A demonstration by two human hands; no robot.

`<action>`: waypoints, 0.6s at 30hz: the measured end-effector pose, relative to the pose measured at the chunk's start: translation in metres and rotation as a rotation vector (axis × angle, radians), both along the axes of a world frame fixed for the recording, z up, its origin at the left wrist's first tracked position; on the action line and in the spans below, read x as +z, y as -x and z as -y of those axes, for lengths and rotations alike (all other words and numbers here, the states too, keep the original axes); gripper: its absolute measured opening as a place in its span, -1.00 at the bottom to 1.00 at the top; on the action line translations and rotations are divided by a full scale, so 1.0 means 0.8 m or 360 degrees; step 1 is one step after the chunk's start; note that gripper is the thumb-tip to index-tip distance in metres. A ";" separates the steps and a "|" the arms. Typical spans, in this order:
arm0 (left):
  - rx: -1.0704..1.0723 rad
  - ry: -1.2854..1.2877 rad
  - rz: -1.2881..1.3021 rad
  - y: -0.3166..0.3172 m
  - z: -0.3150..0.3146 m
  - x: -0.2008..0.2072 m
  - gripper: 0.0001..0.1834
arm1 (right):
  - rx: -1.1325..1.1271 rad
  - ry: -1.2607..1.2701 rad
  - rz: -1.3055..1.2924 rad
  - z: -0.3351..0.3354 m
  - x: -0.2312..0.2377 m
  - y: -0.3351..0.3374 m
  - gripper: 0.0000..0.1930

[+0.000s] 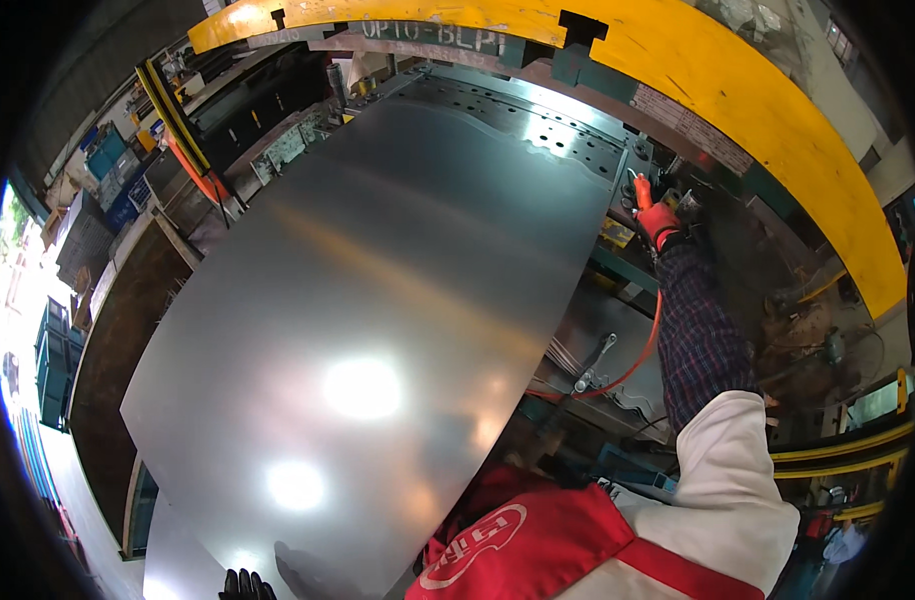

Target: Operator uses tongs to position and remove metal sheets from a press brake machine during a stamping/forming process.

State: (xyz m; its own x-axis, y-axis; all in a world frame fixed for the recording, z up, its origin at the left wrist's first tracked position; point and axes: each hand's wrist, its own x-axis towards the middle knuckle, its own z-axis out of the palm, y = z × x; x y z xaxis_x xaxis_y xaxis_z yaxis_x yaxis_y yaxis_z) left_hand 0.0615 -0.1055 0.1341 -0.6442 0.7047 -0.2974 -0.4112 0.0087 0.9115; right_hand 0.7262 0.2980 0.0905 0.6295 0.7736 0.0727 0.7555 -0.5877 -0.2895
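A large, shiny grey metal sheet (408, 270) lies across the middle of the view. Its far end rests by a perforated metal plate (548, 130). At the sheet's far right corner, my right hand (659, 222) in a red glove is closed around an orange air blow gun (643, 191) with a thin metal nozzle. An orange hose (654, 340) runs below that arm. My left hand (244, 585), in a black glove, reaches in at the lower edge; its outstretched fingers are at the near end of the sheet. The rest of that hand is cut off.
A curved-looking yellow machine beam (738, 90) spans the far side and right. A yellow-and-black post (178, 115) stands at the left, near a dark workbench (243, 115). Below the sheet's right edge lies a wrench (598, 362). Blue-green crates (56, 365) are stacked far left.
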 end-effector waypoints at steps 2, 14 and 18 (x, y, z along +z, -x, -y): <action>-0.0008 0.0021 -0.0016 0.000 -0.001 -0.003 -0.47 | -0.0037 -0.0047 -0.0012 0.004 -0.004 0.002 -0.55; -0.0033 0.0028 0.0061 -0.003 0.017 -0.018 -0.46 | 0.0370 -0.0379 -0.0917 -0.001 -0.028 -0.020 -0.72; -0.0098 -0.0004 -0.0007 -0.004 0.024 -0.020 -0.48 | 0.0733 -0.0617 -0.1963 0.023 -0.013 0.021 -0.81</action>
State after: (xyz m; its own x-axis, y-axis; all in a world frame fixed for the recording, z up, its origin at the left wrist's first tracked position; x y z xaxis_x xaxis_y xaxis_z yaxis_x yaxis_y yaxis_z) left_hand 0.0646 -0.1243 0.1182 -0.6008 0.7438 -0.2928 -0.4061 0.0316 0.9133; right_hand 0.7092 0.2797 0.0799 0.1370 0.9870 -0.0845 -0.0063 -0.0845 -0.9964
